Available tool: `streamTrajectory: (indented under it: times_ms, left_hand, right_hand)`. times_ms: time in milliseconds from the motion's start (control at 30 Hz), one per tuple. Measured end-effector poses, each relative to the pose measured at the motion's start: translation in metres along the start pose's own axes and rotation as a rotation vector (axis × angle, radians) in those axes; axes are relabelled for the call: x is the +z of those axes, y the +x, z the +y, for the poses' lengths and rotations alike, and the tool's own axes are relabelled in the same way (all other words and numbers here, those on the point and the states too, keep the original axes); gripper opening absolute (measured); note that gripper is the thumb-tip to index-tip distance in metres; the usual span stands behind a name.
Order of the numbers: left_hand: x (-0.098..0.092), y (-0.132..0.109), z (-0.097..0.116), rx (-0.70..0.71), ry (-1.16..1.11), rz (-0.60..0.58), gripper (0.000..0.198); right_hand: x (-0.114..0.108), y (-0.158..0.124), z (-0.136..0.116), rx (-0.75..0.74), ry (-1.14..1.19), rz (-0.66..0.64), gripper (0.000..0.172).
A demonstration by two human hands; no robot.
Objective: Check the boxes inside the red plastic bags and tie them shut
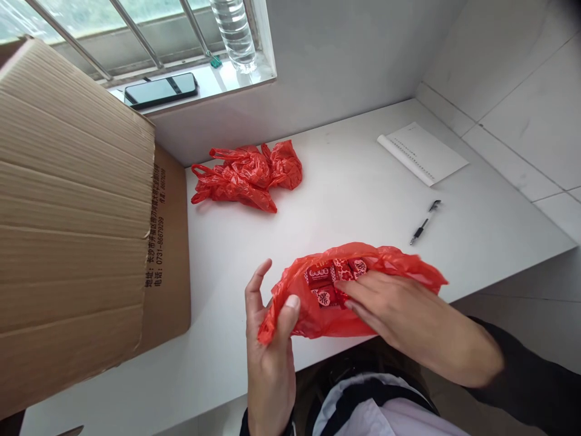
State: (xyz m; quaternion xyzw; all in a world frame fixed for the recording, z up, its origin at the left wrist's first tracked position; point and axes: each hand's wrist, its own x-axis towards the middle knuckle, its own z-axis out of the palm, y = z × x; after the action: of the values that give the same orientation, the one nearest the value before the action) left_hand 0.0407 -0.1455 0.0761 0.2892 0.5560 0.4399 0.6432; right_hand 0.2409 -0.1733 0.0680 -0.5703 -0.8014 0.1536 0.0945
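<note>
A red plastic bag [327, 327] lies with its mouth spread near the front edge of the table. Inside it are several small red packets [323, 297] with pink and white print. My left hand [271, 345] grips the bag's left rim, thumb over the inner side and one finger sticking up outside. Over the right side of the mouth, my right hand [394, 303] reaches in with its fingers stretched out. Its fingertips are at the packets, and part of the fingers is hidden by the hand itself.
Crumpled red bags [247, 172] lie at the back left. A big cardboard box [167, 260] stands at the left. A pen [425, 222] and a white notebook [422, 151] lie at the right. A phone [161, 91] and a water bottle [235, 36] are on the windowsill.
</note>
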Motion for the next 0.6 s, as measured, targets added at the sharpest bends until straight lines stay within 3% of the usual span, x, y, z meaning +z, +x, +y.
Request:
streamTrajectory:
  times_ms: [67, 200, 333, 467, 533, 600]
  left_hand:
    - [0.0, -0.005, 0.004, 0.062, 0.105, 0.005, 0.068]
    - [0.0, -0.015, 0.013, 0.179, 0.308, -0.043, 0.041]
    - [-0.003, -0.02, 0.016, 0.226, 0.476, -0.14, 0.02]
    - [-0.007, -0.017, 0.009, 0.398, 0.609, -0.127, 0.013]
    - [-0.008, -0.015, 0.005, 0.492, 0.635, -0.104, 0.018]
    - [-0.007, -0.013, 0.001, 0.591, 0.688, -0.06, 0.039]
  right_hand:
    - [-0.016, -0.004, 0.001, -0.014, -0.024, 0.083, 0.035]
    - [-0.026, -0.016, 0.017, 0.059, -0.122, 0.239, 0.037]
    - [-0.001, -0.019, 0.043, 0.137, -0.275, 0.155, 0.043]
    - [0.023, -0.008, 0.057, 0.193, -0.33, 0.119, 0.055]
    - [0.024, -0.003, 0.054, 0.196, -0.301, 0.113, 0.047]
    - [0.017, -0.001, 0.048, 0.184, -0.263, 0.138, 0.036]
